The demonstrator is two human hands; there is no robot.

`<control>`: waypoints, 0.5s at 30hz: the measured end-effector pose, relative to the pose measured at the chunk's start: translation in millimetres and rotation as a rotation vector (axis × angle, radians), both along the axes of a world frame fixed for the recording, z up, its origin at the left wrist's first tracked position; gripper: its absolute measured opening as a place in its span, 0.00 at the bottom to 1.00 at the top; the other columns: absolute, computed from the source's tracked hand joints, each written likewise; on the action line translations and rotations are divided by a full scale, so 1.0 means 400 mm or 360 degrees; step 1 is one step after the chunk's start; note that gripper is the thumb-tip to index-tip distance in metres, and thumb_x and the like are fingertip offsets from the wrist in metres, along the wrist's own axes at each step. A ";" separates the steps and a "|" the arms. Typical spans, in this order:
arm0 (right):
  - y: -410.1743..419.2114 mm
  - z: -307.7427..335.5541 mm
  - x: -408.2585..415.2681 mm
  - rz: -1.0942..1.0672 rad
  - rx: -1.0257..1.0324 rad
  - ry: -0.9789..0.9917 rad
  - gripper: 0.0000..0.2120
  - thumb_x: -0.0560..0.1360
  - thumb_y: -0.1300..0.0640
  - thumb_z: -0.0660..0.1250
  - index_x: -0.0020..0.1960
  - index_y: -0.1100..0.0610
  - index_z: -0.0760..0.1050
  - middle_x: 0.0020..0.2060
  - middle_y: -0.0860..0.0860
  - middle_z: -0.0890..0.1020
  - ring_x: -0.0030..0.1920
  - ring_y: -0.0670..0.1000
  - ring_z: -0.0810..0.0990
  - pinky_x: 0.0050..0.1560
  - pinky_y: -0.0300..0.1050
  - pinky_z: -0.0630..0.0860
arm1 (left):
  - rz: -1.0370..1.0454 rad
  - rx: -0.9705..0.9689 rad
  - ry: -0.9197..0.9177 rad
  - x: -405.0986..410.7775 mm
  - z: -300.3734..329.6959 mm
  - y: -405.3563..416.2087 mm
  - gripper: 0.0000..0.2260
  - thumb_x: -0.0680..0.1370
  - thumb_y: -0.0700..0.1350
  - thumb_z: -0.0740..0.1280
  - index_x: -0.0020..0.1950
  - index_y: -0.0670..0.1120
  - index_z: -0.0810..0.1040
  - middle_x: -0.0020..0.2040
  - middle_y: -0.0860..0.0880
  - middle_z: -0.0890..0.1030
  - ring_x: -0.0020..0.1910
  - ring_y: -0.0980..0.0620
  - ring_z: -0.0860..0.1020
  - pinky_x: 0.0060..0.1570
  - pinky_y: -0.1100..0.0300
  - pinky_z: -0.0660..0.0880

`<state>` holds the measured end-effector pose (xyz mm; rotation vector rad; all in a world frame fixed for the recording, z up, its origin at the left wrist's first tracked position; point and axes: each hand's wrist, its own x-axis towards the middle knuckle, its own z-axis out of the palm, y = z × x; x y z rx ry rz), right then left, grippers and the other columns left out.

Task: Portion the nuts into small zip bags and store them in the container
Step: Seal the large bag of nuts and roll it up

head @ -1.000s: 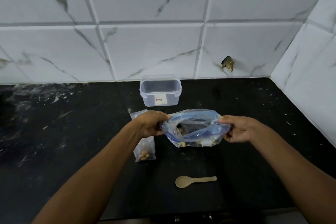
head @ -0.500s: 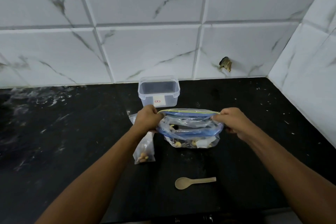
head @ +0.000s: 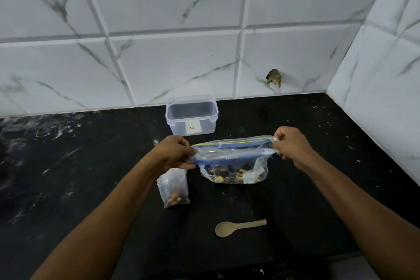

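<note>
Black stone counter [head: 79, 166] runs up to a wall of white marbled tiles [head: 172, 63], and on it a person holds a large clear zip bag [head: 234, 166] by both ends of its top edge. The left hand [head: 175, 152] is clenched on the left end of the blue zip strip, and the right hand [head: 293, 143] pinches the right end between thumb and fingers, so the strip is drawn out straight between them. Nuts [head: 229, 174] sit in the bottom of the bag, which rests on the counter. Just below the left hand lies a small zip bag [head: 173, 187] with a few nuts at its lower end, flat on the counter and beside the large bag. Behind the hands, near the wall, a clear plastic container [head: 192, 116] stands upright with no lid on it. A pale spoon [head: 238, 228] lies on the counter nearer the person, bowl to the left, well apart from both bags
</note>
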<state>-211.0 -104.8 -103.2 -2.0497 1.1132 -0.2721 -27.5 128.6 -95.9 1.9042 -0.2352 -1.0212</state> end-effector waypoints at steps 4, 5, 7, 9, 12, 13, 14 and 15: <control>0.024 0.014 0.016 0.0110 -0.0769 0.0039 0.11 0.71 0.69 0.63 0.38 0.55 0.71 0.38 0.54 0.76 0.35 0.53 0.76 0.29 0.43 0.69 | 0.0123 0.0118 -0.0547 -0.010 0.013 -0.022 0.06 0.77 0.34 0.67 0.43 0.41 0.72 0.35 0.42 0.80 0.27 0.51 0.80 0.28 0.59 0.80; 0.027 0.024 0.019 0.0119 -0.0704 0.0064 0.10 0.71 0.68 0.64 0.39 0.54 0.71 0.38 0.54 0.77 0.35 0.53 0.78 0.30 0.45 0.73 | 0.0137 0.0154 -0.0664 -0.011 0.013 -0.025 0.04 0.77 0.35 0.67 0.44 0.41 0.74 0.37 0.43 0.80 0.28 0.52 0.79 0.27 0.61 0.79; 0.023 0.046 0.022 0.0138 -0.0268 0.0100 0.07 0.72 0.67 0.65 0.41 0.56 0.74 0.36 0.54 0.81 0.34 0.53 0.81 0.34 0.47 0.79 | 0.0155 0.0166 -0.0730 -0.006 0.014 -0.026 0.01 0.77 0.37 0.67 0.46 0.41 0.76 0.39 0.43 0.79 0.29 0.52 0.78 0.26 0.62 0.77; 0.018 0.063 0.013 0.0150 0.0285 0.0029 0.06 0.73 0.68 0.64 0.43 0.58 0.75 0.36 0.56 0.81 0.33 0.51 0.80 0.35 0.44 0.78 | 0.0190 0.0090 -0.0538 -0.001 0.015 -0.025 0.02 0.78 0.37 0.67 0.48 0.39 0.77 0.39 0.43 0.79 0.30 0.51 0.77 0.25 0.62 0.78; 0.001 0.075 -0.005 0.0191 0.0588 -0.0021 0.04 0.76 0.58 0.67 0.47 0.57 0.79 0.41 0.55 0.82 0.39 0.49 0.78 0.39 0.43 0.73 | 0.0211 -0.0074 -0.0111 0.001 0.015 -0.023 0.03 0.78 0.41 0.69 0.46 0.42 0.77 0.37 0.44 0.79 0.33 0.51 0.78 0.32 0.58 0.79; -0.007 0.071 -0.008 0.0185 0.0586 0.0020 0.08 0.76 0.52 0.68 0.50 0.56 0.80 0.44 0.53 0.82 0.43 0.50 0.77 0.41 0.43 0.72 | 0.0206 -0.0110 -0.0040 0.003 0.014 -0.022 0.04 0.78 0.42 0.69 0.45 0.42 0.76 0.37 0.44 0.79 0.34 0.50 0.79 0.34 0.57 0.79; -0.013 0.068 -0.009 0.0165 0.0558 0.0069 0.12 0.76 0.47 0.67 0.51 0.54 0.81 0.45 0.52 0.82 0.45 0.50 0.76 0.42 0.44 0.71 | 0.0191 -0.0137 -0.0002 0.004 0.012 -0.022 0.04 0.78 0.42 0.69 0.46 0.43 0.76 0.38 0.44 0.79 0.35 0.50 0.79 0.35 0.57 0.79; -0.016 0.066 -0.009 0.0153 0.0522 0.0100 0.13 0.75 0.45 0.67 0.50 0.54 0.82 0.45 0.51 0.81 0.46 0.50 0.76 0.43 0.44 0.71 | 0.0168 -0.0152 0.0007 0.003 0.012 -0.024 0.04 0.78 0.42 0.69 0.47 0.43 0.76 0.39 0.44 0.79 0.36 0.50 0.79 0.35 0.57 0.80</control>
